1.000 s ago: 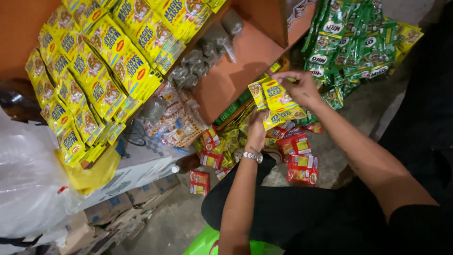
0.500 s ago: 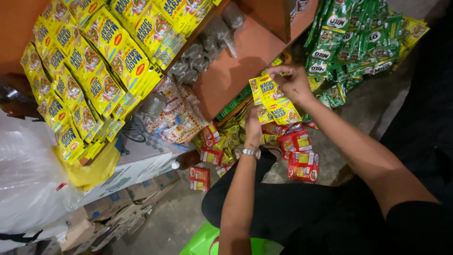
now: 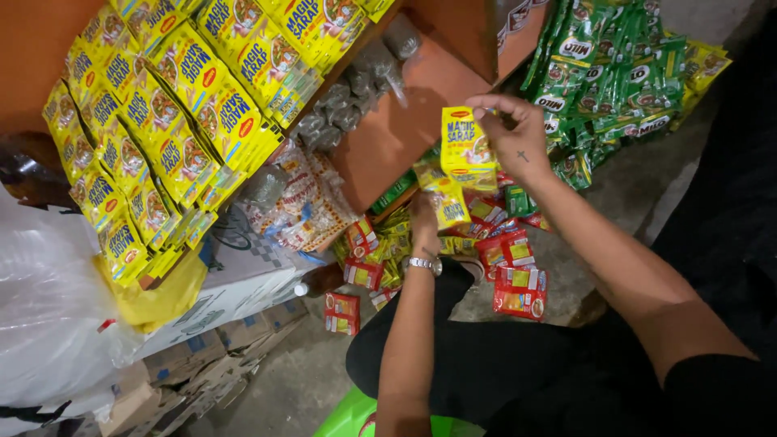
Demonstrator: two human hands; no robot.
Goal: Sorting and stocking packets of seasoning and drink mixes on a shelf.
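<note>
My right hand [image 3: 518, 133] pinches the top of a strip of yellow seasoning sachets [image 3: 466, 146] and holds it up. The strip hangs down to my left hand [image 3: 422, 220], which grips its lower sachets [image 3: 449, 202]; a silver watch [image 3: 424, 264] is on that wrist. Below both hands lies a heap of red and yellow sachets [image 3: 510, 267] on the floor.
Rows of yellow sachet strips [image 3: 162, 129] hang on the orange shelf unit [image 3: 388, 137] at left. Green drink sachets [image 3: 615, 73] hang at upper right. A white plastic bag [image 3: 48, 324] and cardboard boxes [image 3: 202, 348] sit lower left. Small clear bags [image 3: 340, 109] hang on the shelf.
My right hand has lifted the yellow strip higher and pulled it straight, while my left hand stays low holding its bottom end.
</note>
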